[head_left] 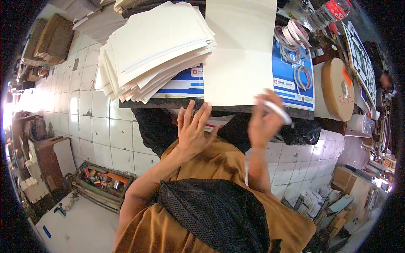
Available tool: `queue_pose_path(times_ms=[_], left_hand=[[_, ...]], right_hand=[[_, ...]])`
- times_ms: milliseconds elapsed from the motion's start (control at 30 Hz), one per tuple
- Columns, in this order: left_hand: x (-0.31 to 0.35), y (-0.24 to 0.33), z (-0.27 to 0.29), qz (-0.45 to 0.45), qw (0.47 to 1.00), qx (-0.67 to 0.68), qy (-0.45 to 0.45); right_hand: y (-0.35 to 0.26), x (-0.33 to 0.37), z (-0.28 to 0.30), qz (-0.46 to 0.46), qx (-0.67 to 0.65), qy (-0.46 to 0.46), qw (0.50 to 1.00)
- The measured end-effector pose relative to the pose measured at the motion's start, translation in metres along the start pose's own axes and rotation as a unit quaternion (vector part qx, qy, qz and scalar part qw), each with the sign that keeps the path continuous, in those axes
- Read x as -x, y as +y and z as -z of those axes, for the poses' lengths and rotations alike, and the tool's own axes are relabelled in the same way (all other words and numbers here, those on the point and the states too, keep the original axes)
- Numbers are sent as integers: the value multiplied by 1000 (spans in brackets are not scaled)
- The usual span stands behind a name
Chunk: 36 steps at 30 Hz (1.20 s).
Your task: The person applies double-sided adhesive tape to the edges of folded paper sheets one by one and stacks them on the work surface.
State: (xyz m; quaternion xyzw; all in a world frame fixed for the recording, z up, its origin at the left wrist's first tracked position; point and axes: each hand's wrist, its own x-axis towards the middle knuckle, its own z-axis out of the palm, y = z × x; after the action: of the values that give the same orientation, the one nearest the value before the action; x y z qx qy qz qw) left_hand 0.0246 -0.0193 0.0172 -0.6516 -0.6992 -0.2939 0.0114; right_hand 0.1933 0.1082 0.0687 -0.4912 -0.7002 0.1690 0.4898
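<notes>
A cream sheet of card (238, 55) lies on the work table, its near edge level with the table's front edge. My left hand (194, 128) is at that front edge, fingers stretched out and apart, by the sheet's near left corner, holding nothing. My right hand (265, 120) is at the near right corner, smeared by motion, closed around a slim white object (276, 111) with a rounded end; its exact kind is unclear. To the left of the sheet, a fanned stack of cream sheets (156, 46) rests on a blue printed mat (181, 86).
On the mat's right part lie several thin tape rings (301, 78). Beyond them is a plastic bottle (325, 14) with a red label. A large brown tape roll (337, 89) stands at the table's right. A tray of odds and ends (103, 179) is low on the left.
</notes>
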Motion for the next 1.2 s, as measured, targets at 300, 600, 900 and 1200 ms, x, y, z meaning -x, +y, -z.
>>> queue_pose_path(times_ms=[300,600,900,1200], left_hand=[[7,-20,-9,-9,996,85,33],[13,-25,-10,-7,984,176,21],[13,-17,-16,-3,999,37,-5],[-2,-1,-6,-29,999,-23,-9]], right_hand=[[-20,-9,5,-91,-129,-151,976],[-26,24,-51,62,-55,-183,980],[-31,25,-49,16,-57,-175,983],[26,-38,53,-133,-170,-20,976]])
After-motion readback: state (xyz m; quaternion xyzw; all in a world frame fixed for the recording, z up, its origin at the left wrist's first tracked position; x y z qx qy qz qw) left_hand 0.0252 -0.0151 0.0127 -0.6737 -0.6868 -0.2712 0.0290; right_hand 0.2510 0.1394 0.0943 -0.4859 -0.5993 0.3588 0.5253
